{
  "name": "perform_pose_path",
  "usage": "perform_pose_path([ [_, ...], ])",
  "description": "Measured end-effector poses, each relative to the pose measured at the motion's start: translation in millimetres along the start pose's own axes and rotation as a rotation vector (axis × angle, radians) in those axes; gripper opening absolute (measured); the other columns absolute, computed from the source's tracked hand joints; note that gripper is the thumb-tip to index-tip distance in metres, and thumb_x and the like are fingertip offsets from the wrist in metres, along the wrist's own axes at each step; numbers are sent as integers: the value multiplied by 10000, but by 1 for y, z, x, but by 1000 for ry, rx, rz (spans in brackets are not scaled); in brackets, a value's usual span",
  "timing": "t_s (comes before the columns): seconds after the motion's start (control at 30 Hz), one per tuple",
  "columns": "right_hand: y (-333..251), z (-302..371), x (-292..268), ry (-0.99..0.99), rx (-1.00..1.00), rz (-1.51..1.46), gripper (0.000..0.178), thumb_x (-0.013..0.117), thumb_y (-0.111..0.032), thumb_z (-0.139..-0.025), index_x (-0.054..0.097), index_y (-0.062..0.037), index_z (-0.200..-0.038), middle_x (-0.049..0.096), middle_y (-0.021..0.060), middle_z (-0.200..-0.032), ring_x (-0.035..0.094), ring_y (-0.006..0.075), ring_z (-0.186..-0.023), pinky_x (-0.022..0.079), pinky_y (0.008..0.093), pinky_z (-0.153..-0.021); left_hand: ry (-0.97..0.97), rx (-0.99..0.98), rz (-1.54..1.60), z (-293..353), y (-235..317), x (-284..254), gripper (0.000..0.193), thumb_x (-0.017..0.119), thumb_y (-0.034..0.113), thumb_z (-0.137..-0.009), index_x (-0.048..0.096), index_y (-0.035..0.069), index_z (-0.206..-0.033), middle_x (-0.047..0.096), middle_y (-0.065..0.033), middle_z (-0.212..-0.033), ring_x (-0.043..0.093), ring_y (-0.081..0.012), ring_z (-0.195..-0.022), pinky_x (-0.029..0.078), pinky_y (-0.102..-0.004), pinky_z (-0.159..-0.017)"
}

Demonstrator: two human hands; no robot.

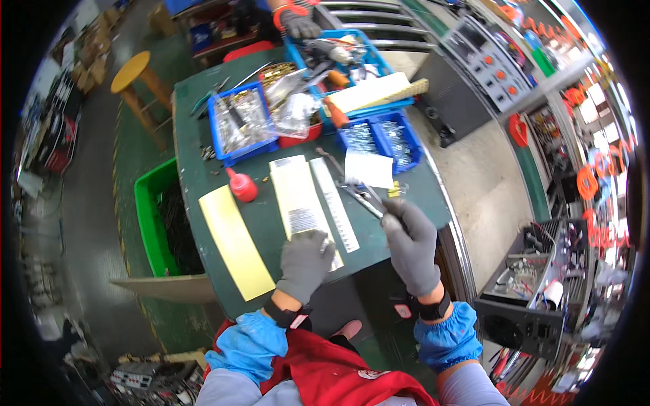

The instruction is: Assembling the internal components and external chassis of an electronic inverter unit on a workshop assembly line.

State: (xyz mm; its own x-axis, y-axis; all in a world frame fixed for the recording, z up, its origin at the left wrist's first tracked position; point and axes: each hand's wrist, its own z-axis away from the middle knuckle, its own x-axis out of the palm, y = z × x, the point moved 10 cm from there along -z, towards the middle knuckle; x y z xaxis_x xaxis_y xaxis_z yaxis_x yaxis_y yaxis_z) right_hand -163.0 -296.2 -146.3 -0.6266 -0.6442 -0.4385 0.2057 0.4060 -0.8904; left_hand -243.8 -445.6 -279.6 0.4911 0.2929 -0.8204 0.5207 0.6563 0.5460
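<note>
My left hand (304, 268), in a grey glove, lies at the near end of a pale yellow label sheet (293, 186), with its fingers curled onto the paper. Dark printed lines mark that sheet. My right hand (413, 247), also gloved, is raised over the table's near right edge. Its thumb and fingers pinch a slim metal tool (365, 198) with two narrow arms; its exact kind is unclear. A plain yellow strip (237, 243) lies to the left. Between my hands is a narrow white strip with print (333, 203). A red bottle (242, 186) stands behind the yellow strip.
Blue bins with small parts (238, 122) and screws (379, 141) line the table's far side. Behind them is a blue crate of tools (338, 51), with another person's gloved hand (301, 24) beside it. A green bin (150, 223) stands left; a grey machine (467, 74) is at right.
</note>
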Motion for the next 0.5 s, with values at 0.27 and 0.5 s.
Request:
perform_pose_path([
  [0.27, 3, 142, -142, 213, -39, 121, 210, 586, 6, -833, 658, 18, -1029, 613, 148, -806, 630, 250, -691, 489, 321, -627, -221, 88, 1115, 23, 167, -21, 362, 596, 303, -916, 679, -38, -1004, 595, -12, -784, 536, -90, -742, 438, -243, -695],
  [0.5, 59, 306, -270, 404, 94, 236, 261, 573, -12, -831, 638, -16, -1084, 625, 167, -848, 636, 318, -732, 510, 353, -654, -561, 146, 997, 123, 313, 98, 232, 658, 204, -877, 674, -24, -915, 603, -8, -751, 520, -65, -663, 408, -212, -575],
])
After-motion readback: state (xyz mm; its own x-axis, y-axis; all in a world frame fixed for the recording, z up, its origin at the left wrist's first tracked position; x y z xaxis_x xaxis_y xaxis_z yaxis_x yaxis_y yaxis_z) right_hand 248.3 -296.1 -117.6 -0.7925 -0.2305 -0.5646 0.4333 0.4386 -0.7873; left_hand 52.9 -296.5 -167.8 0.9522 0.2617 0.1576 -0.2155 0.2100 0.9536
